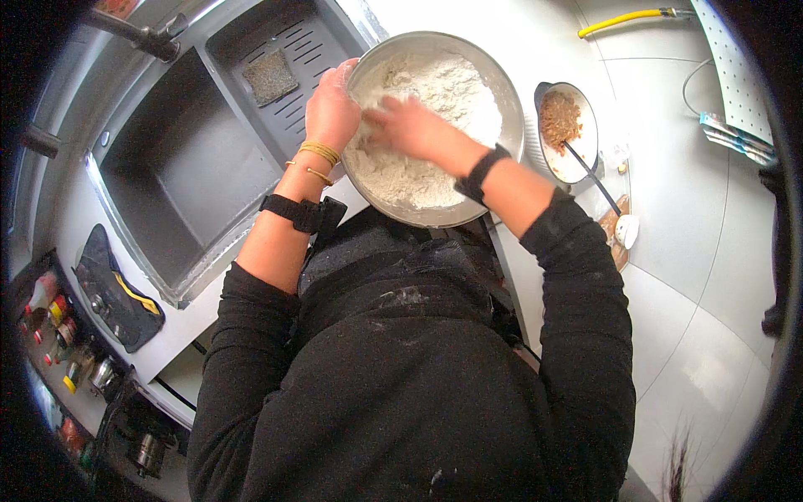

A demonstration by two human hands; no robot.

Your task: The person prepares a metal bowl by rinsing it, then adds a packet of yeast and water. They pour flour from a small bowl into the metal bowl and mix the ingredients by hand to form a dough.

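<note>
A wide metal bowl [433, 216] holds a heap of white flour [461, 85], smooth on the right and crumbly toward the left and front. My left hand [334, 106] grips the bowl's left rim, its fingertips partly hidden. Over the flour, inside the bowl, my right hand [401, 128] is blurred by motion. Its fingers point left, close to the left wall, and whether they hold any flour cannot be made out. Right of the bowl stands an oval white dish [590, 119] with a brown crumbly filling [560, 120] and a dark-handled utensil [593, 179] leaning in it.
A dark double sink [188, 157] lies to the left, with a scouring pad [270, 76] on its slotted basin and a faucet [154, 41] above. A dark cloth [119, 295] rests on the counter near several bottles [53, 314]. A yellow hose [621, 22] runs at the far right.
</note>
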